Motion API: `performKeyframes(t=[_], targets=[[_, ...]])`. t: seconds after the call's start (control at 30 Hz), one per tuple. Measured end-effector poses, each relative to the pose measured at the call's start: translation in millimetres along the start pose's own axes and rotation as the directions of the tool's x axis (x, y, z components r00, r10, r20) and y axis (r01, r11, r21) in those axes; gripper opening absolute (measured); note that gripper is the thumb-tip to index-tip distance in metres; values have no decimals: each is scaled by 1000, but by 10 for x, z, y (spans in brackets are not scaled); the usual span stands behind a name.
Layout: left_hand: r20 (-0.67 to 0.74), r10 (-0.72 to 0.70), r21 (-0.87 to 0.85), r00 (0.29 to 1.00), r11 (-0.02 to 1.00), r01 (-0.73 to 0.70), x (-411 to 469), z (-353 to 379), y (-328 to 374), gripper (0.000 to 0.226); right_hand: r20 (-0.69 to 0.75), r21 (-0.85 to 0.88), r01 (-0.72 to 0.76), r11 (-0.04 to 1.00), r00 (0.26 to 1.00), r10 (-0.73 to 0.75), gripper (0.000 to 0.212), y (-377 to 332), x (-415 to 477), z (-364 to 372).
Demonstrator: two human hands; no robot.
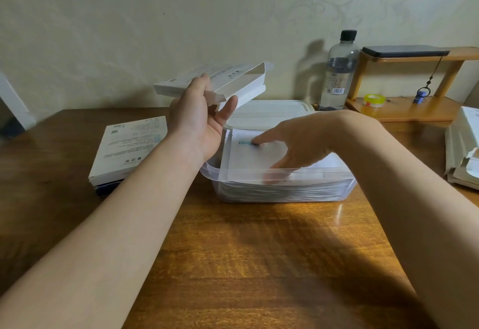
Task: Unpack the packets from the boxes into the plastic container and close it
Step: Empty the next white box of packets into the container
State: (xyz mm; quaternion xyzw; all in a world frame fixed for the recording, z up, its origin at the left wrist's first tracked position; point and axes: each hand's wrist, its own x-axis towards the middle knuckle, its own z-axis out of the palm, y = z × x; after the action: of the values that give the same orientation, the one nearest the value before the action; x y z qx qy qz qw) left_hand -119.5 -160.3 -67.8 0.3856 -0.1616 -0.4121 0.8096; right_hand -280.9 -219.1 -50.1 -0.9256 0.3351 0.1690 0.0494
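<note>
A clear plastic container (280, 173) stands mid-table, holding a stack of white packets (254, 155). My right hand (293, 147) reaches into it, fingers spread straight, pressing on the top packet. My left hand (199, 116) grips an open white box (228, 80) and holds it tilted in the air above the container's far left corner. The container's white lid (269, 113) lies flat just behind it. A closed white box (129, 147) rests on the table to the left, stacked on a darker one.
A water bottle (337, 69) stands behind the lid at the right. A small wooden shelf (414, 82) carries a phone, a tape roll (374, 100) and a blue trinket. Opened white boxes (464, 147) lie at the right edge. The wall is close behind.
</note>
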Motion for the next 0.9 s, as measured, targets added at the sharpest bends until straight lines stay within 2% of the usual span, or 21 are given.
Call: performKeyframes(t=[0.37, 0.57, 0.9], targets=[[3, -11, 7, 1000, 1000, 11, -17, 12, 4, 20, 9, 24, 5, 1000, 1000, -5, 89, -56, 44, 28], [7, -6, 17, 1000, 1000, 6, -31, 9, 5, 23, -125, 121, 35, 992, 992, -19, 83, -105, 20, 1], [12, -1, 38, 1000, 999, 1, -52, 24, 11, 20, -54, 59, 35, 998, 998, -31, 74, -170, 134, 94]])
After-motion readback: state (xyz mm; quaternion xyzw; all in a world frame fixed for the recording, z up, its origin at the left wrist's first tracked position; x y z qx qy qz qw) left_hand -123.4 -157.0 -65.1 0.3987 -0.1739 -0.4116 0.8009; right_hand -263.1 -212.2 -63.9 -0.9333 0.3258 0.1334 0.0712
